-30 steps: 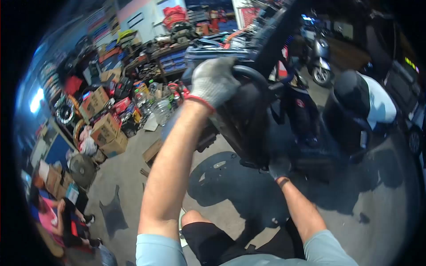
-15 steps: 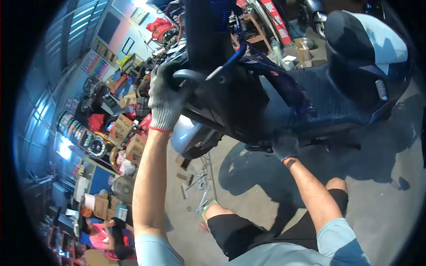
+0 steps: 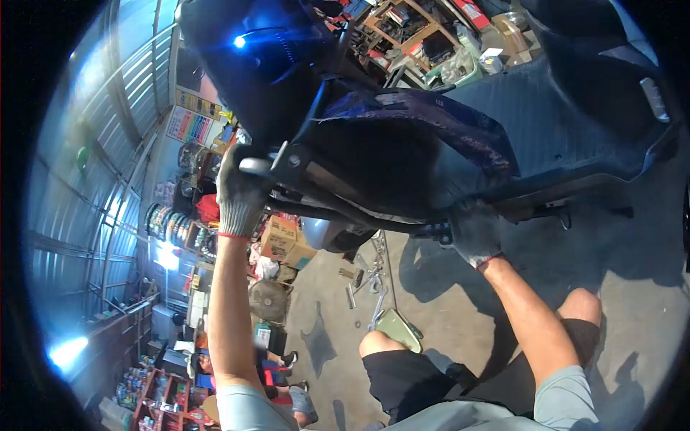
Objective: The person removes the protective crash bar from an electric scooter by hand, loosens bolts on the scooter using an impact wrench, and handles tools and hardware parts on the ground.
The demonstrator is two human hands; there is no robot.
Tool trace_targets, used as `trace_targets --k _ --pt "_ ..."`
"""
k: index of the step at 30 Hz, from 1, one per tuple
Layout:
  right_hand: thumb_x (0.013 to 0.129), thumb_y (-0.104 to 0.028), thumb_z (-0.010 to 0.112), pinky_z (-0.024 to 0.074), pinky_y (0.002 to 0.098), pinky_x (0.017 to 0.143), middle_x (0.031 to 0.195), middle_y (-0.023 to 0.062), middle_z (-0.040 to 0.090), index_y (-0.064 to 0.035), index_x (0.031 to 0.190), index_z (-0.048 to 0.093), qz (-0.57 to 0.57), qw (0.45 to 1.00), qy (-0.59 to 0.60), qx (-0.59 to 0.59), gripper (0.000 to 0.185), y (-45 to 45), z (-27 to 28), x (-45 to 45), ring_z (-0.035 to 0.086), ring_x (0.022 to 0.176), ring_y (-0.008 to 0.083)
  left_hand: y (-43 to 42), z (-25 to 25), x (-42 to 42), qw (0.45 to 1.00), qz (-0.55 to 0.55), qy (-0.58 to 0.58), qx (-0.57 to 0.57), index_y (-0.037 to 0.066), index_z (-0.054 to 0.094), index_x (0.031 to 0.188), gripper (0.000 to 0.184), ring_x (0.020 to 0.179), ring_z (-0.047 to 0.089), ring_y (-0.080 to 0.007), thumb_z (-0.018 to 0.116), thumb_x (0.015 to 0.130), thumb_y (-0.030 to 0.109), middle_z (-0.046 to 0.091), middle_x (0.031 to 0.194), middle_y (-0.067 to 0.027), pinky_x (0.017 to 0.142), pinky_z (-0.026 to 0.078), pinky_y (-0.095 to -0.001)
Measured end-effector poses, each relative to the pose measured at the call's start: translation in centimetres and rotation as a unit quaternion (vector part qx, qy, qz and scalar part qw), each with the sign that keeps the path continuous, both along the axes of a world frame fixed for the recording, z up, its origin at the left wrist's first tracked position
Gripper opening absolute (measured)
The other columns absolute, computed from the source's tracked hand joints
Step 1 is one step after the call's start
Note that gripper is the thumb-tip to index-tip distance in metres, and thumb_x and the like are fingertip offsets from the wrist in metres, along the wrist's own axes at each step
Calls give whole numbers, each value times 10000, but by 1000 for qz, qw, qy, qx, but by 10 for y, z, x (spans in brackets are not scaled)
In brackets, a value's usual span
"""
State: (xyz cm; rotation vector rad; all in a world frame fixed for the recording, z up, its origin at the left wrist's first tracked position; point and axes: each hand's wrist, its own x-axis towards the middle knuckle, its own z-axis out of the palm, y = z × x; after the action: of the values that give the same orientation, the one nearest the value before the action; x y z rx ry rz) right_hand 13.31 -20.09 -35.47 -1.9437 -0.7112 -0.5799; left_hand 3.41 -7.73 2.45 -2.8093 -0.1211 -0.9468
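A dark scooter (image 3: 575, 122) with a purple side panel (image 3: 431, 115) fills the upper part of the head view. Along its front lower side runs a black tubular bar (image 3: 345, 208) with a bolted bracket at the left end. My left hand (image 3: 241, 190), in a grey-white knit glove with a dark palm, is closed around that end, beside a light rounded metal piece (image 3: 255, 166). Gloved too, my right hand (image 3: 476, 233) is closed at the bar's other end, under the footboard (image 3: 517, 118). Its fingertips are partly hidden in shadow.
Several wrenches and other tools (image 3: 374, 280) lie on the concrete floor near a green tray-like object (image 3: 399, 330). Cardboard boxes (image 3: 284, 241), a fan (image 3: 269, 300) and shelves line the left side. A person in dark shorts (image 3: 302, 402) sits at lower left.
The view has shifted, bringing more floor and the bar's bracket into sight. Both hands keep their places on the bar, with the gap between them slightly wider in view.
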Motion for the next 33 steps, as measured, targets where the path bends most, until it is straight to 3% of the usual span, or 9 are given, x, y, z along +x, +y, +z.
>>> trace_targets --k 3,4,10,12,20,25,30,31,33 --pt "698 -285 616 418 447 702 820 93 603 -122 823 624 34 999 10 21 206 -16 15 -2 549 799 306 3 -9 4 978 -116 -10 -175 22 536 985 303 800 592 -143 661 710 7 603 875 -68 722 486 -279" --pt "698 -285 616 418 447 702 820 93 603 -122 823 624 39 999 15 27 206 -18 16 -1 549 799 306 20 -2 1 992 -77 38 -88 29 510 1084 385 870 549 -124 682 746 97 593 940 -53 767 455 -273" --pt "665 -275 630 424 441 681 796 65 588 -142 839 634 48 994 37 96 219 -23 23 2 542 784 300 30 8 3 995 2 34 91 52 552 959 230 842 527 -97 662 767 116 590 895 -39 765 439 -252" --pt "646 -252 634 427 441 677 837 73 583 -137 833 628 70 992 74 81 221 -23 25 3 536 801 303 48 17 7 998 6 50 -43 20 518 1030 353 815 557 -127 665 710 46 586 903 -45 741 454 -256" --pt "625 -183 624 431 442 686 918 104 556 -70 933 572 56 991 53 111 332 -26 23 10 522 834 306 70 25 -13 999 29 21 9 19 494 1134 412 938 544 -139 672 771 95 564 1035 -73 824 456 -274" --pt "628 -197 624 433 437 699 900 112 545 -66 927 561 27 992 39 117 332 -18 13 12 519 835 300 76 23 -16 996 21 -4 -89 19 445 1199 469 985 534 -157 659 784 67 539 1097 -92 858 457 -289" --pt "629 -209 626 427 442 711 956 114 551 -75 920 563 46 992 27 114 326 -20 15 12 519 845 286 41 12 -2 996 23 25 -84 29 494 1072 275 868 518 -102 600 824 81 556 951 -38 789 452 -250" --pt "629 -209 625 426 443 710 965 114 552 -76 918 564 44 992 24 116 324 -20 17 12 519 844 284 42 15 -3 998 24 58 -4 41 494 1062 230 858 508 -95 567 845 68 548 943 -32 790 454 -258" --pt "633 -214 625 426 441 713 1009 118 553 -77 933 569 62 993 32 92 334 -21 17 10 523 840 283 60 12 -4 999 8 2 -40 37 514 1072 253 860 534 -113 591 839 101 563 935 -36 813 458 -273"
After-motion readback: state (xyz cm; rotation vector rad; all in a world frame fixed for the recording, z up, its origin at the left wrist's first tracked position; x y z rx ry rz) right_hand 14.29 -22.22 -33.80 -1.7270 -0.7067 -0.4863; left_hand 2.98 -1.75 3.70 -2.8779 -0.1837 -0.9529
